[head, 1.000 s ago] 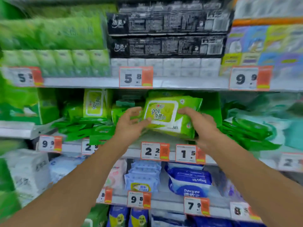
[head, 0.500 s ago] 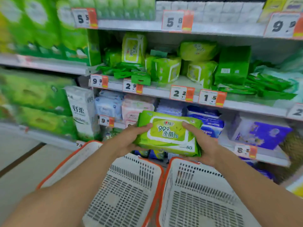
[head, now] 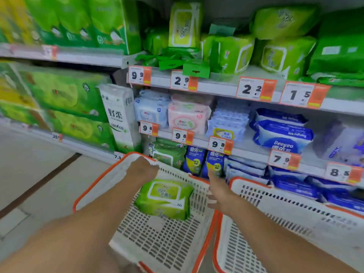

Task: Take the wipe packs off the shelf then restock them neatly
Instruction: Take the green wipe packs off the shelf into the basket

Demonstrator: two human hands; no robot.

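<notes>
A green wipe pack (head: 165, 198) with a white-framed label lies tilted inside the left white basket (head: 157, 243), near its far wall. My left hand (head: 141, 171) hovers just up-left of the pack, knuckles toward me and fingers curled down, holding nothing. My right hand (head: 220, 191) is over the gap between the two baskets, fingers spread and empty. More green wipe packs (head: 232, 54) stand and lie unevenly on the shelf (head: 216, 89) above the 2.2 and 1.5 price tags.
A second white basket with an orange rim (head: 295, 209) sits to the right, nothing visible in it. Blue and pink wipe packs (head: 281, 133) fill the lower shelves. Green tissue bundles (head: 65, 95) are stacked at left, with floor (head: 29, 174) below.
The green pack went from both hands down into the left basket and was let go. Both hands have come off it, and my view has dropped lower.
</notes>
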